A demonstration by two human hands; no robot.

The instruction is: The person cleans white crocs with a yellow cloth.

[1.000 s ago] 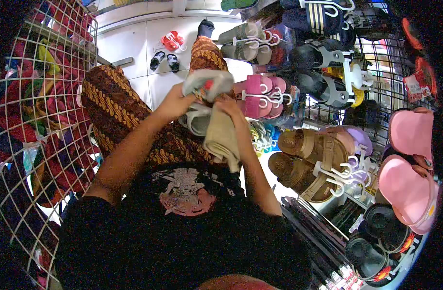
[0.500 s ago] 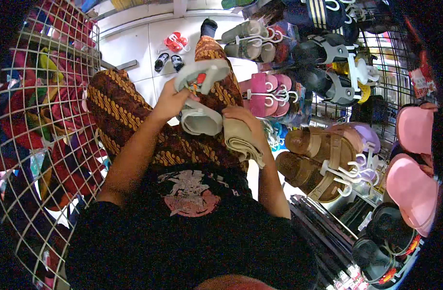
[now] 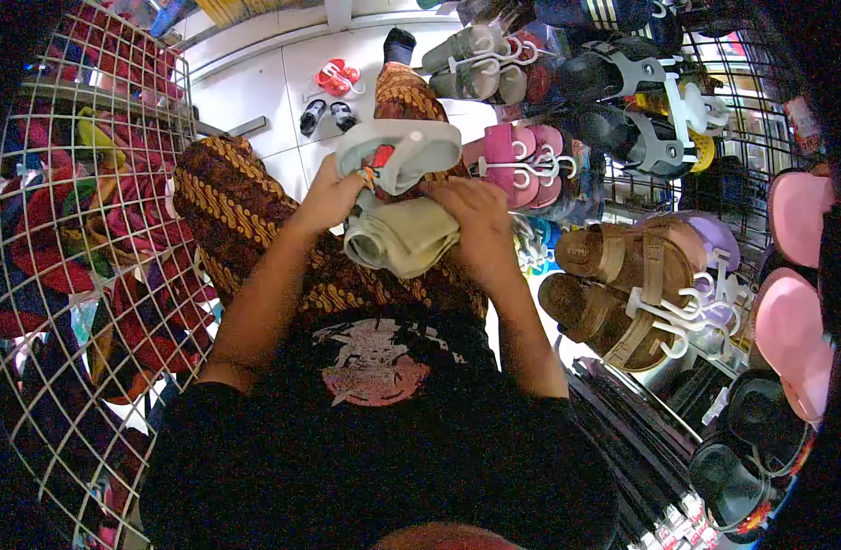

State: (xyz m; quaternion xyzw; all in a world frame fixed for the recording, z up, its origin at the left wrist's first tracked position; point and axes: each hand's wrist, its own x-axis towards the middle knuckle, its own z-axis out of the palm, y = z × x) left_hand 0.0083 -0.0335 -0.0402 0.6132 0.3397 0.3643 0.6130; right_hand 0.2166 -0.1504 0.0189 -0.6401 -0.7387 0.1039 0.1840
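My left hand point(image 3: 331, 196) is closed on a pair of pale grey sandals point(image 3: 431, 154), held over my lap. A red and multicoloured decoration shows on the upper sandal near my fingers. My right hand point(image 3: 475, 218) presses a folded beige cloth point(image 3: 411, 234) against the lower sandal, which the cloth largely covers. The right fingers lie bent over the cloth's upper edge. My patterned brown trousers point(image 3: 246, 192) are beneath both hands.
A wire mesh basket point(image 3: 99, 229) of colourful goods stands at left. Sandals on white hangers line the right, including brown sandals point(image 3: 613, 266) and pink sandals point(image 3: 521, 165). Small red shoes point(image 3: 336, 77) and small black shoes point(image 3: 329, 116) lie on the tiled floor.
My right hand has moved the cloth left, from beside the lower sandal onto it. The sandals have shifted slightly right in view, and the upper one is turned flatter.
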